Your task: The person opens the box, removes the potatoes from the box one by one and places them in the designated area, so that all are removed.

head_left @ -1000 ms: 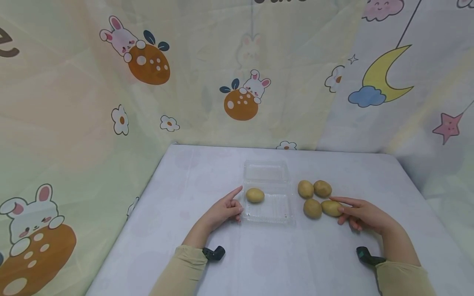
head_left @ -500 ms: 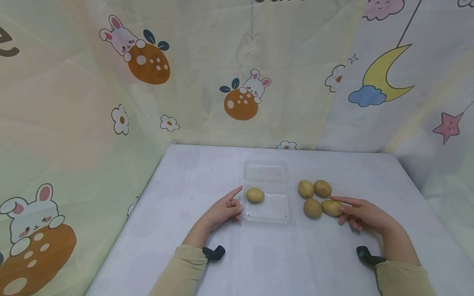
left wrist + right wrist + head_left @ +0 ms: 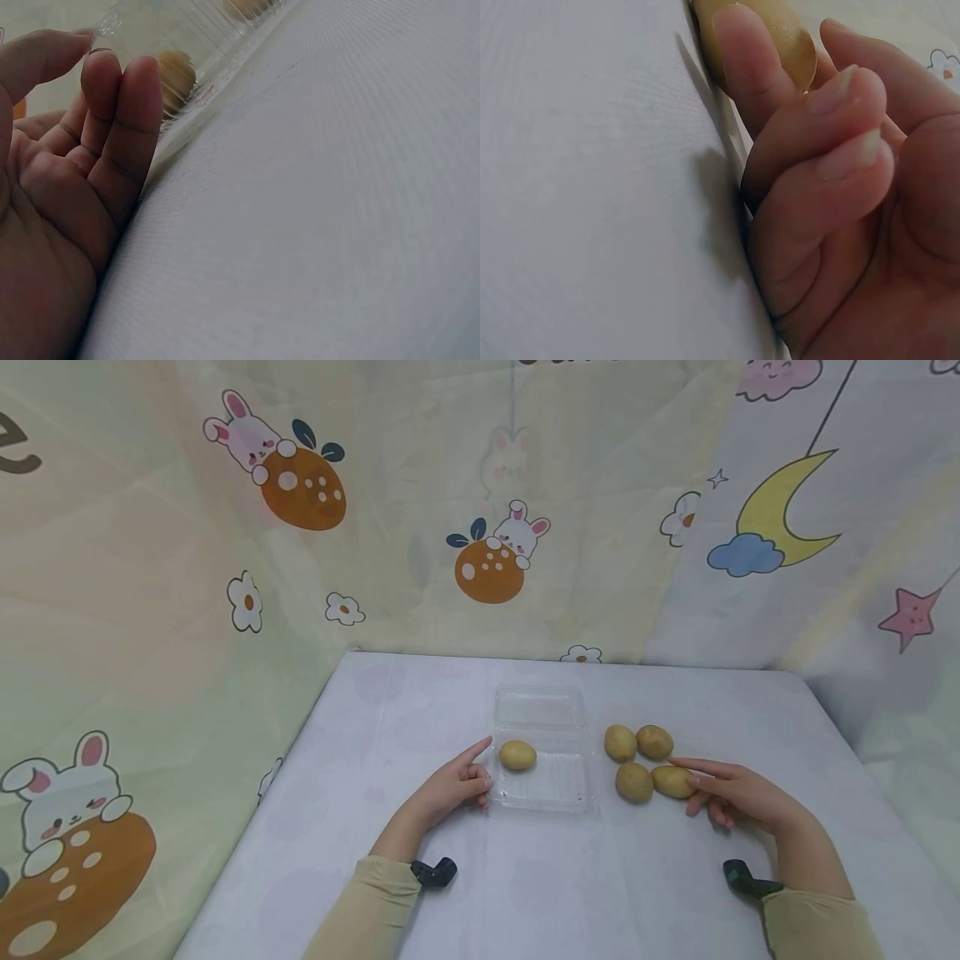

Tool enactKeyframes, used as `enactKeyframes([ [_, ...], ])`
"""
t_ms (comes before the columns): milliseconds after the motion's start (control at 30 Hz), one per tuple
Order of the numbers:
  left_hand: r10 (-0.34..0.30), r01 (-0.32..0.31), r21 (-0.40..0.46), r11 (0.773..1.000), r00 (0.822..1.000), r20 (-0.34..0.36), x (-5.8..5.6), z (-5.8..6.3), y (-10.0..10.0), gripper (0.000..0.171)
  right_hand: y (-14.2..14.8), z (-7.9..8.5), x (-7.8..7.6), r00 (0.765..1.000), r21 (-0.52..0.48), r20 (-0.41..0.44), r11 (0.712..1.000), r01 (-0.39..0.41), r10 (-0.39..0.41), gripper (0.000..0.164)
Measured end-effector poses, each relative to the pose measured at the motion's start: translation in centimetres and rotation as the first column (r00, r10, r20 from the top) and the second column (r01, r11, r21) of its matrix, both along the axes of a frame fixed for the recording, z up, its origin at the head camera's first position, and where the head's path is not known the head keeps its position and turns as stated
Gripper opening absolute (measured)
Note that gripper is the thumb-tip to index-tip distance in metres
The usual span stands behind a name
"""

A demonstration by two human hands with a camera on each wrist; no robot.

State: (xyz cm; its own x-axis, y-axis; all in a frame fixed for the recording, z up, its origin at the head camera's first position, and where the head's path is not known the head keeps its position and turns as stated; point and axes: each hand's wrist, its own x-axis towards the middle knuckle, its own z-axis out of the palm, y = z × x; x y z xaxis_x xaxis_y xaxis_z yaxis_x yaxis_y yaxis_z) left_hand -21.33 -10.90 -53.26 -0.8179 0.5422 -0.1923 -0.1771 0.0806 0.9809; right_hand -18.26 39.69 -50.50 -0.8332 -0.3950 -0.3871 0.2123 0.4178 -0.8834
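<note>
A clear plastic clamshell box (image 3: pixel 557 781) lies on the table with its lid folded back and one potato (image 3: pixel 517 756) inside. My left hand (image 3: pixel 452 785) grips the box's left edge, index finger stretched along it and thumb at the rim. In the left wrist view, the thumb tip meets the thin plastic. Right of the box, my right hand (image 3: pixel 738 793) holds the nearest-right potato (image 3: pixel 672 782) between thumb and fingers; the right wrist view shows a fingertip against this potato (image 3: pixel 776 30).
Beside the held potato lie three more: one front-left (image 3: pixel 633 782), one back-left (image 3: pixel 620 743) and one at the back (image 3: pixel 655 742). A white cloth covers the table (image 3: pixel 555 893). Printed fabric (image 3: pixel 405 510) hangs behind and at the sides.
</note>
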Motion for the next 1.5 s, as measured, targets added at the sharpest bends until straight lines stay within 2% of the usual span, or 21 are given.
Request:
enactKeyframes([
  [367,0.001,-0.001,-0.005,1.0,1.0,0.012,0.0,0.1,0.0,0.079,-0.2,0.6,0.0,1.0,0.001,0.002,1.0,0.003,-0.003,0.054],
  [567,-0.001,0.001,0.0,1.0,1.0,0.014,-0.1,0.1,0.0,0.08,-0.4,2.1,0.1,0.999,0.057,-0.051,0.998,-0.008,0.011,0.056],
  [700,0.002,-0.002,0.001,1.0,1.0,0.015,-0.1,0.1,0.0,0.08,-0.9,3.5,-0.1,0.994,0.089,-0.101,0.995,-0.038,0.047,0.054],
  [833,0.002,-0.002,0.003,1.0,1.0,0.011,-0.1,0.0,-0.1,0.079,-1.8,4.9,-0.5,0.98,0.099,-0.17,0.991,-0.088,0.104,0.049],
  [1033,-0.005,0.005,0.0,1.0,1.0,0.001,0.0,0.1,0.0,0.079,-3.7,6.7,-1.4,0.973,0.149,-0.202,0.985,-0.083,0.113,0.045],
  [1200,-0.001,0.001,0.001,1.0,1.0,0.011,0.1,0.3,0.1,0.079,-5.0,7.5,-2.2,0.96,0.123,-0.24,0.985,-0.118,0.145,0.044],
  [1500,0.002,-0.001,-0.002,1.0,1.0,0.028,0.1,0.5,0.1,0.08,-7.2,8.2,-3.5,0.957,0.219,-0.241,0.97,-0.108,0.161,0.046],
])
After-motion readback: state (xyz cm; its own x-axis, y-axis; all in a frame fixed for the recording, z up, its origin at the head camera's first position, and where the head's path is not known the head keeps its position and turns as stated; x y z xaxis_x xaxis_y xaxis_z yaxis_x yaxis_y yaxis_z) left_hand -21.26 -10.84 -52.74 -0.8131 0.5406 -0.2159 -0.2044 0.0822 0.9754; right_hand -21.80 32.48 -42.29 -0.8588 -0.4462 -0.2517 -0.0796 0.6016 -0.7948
